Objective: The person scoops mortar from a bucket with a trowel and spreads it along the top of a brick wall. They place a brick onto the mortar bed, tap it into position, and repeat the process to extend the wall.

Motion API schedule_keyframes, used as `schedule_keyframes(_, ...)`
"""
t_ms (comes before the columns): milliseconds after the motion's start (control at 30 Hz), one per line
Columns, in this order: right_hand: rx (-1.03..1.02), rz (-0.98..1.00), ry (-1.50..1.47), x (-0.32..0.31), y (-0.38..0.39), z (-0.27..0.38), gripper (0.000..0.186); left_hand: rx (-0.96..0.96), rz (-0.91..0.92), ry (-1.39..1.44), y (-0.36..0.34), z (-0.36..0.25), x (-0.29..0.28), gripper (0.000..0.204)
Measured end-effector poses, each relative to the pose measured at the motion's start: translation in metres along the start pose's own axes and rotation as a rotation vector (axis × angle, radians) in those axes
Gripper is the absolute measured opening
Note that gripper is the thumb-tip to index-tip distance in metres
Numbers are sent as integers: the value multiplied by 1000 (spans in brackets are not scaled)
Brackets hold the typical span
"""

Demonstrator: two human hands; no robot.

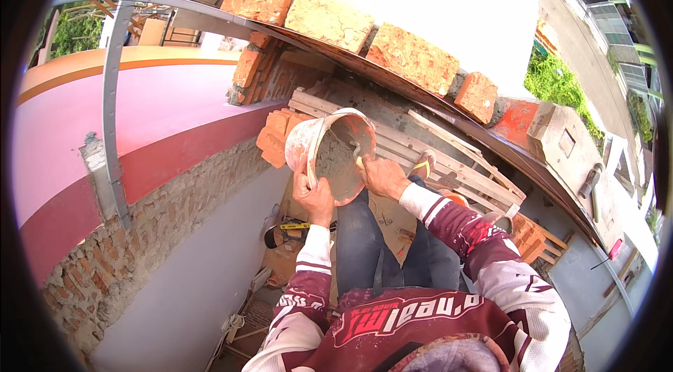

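Note:
A whitish bucket, stained with orange and grey, is tilted in front of me with its mouth toward me. Wet grey mortar lies inside. My left hand is closed on the bucket's near left rim, thumb up against the wall. At the right side of the mouth, my right hand is wrapped round the pale yellowish handle of a trowel. The trowel's blade reaches into the bucket and is mostly hidden there.
A row of orange bricks runs along the ledge ahead. Stacked bricks stand behind the bucket, beside wooden planks. A metal post rises at left by the rough brick wall. A yellow level lies below.

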State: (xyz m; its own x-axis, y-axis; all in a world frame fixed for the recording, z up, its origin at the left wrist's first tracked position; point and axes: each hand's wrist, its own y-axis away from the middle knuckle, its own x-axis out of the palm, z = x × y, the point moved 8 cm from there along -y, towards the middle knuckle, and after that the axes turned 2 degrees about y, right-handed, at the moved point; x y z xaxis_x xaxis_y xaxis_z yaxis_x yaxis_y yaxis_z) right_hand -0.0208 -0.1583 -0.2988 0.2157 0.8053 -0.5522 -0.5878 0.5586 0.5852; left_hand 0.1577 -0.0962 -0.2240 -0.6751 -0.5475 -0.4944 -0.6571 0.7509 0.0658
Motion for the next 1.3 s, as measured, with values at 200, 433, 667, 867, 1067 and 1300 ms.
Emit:
schedule_keyframes(200,-334,55,-139,-60,113,89,36,122,27,78,10,-135,-72,16)
schedule_keyframes(433,-375,-258,263,-172,211,119,46,181,-86,119,27,-207,-104,49)
schedule_keyframes(667,-404,-212,284,-198,236,101,47,238,-107,295,45,-255,-68,36)
schedule_keyframes(867,-218,-591,151,-255,268,76,44,379,-4,211,44,-295,-55,44)
schedule_keyframes(1067,-263,-378,242,-238,284,72,46,341,14,229,52,-322,-44,28)
schedule_keyframes(1300,-113,152,-493,-189,280,25,37,528,139,180,79,-338,-30,39)
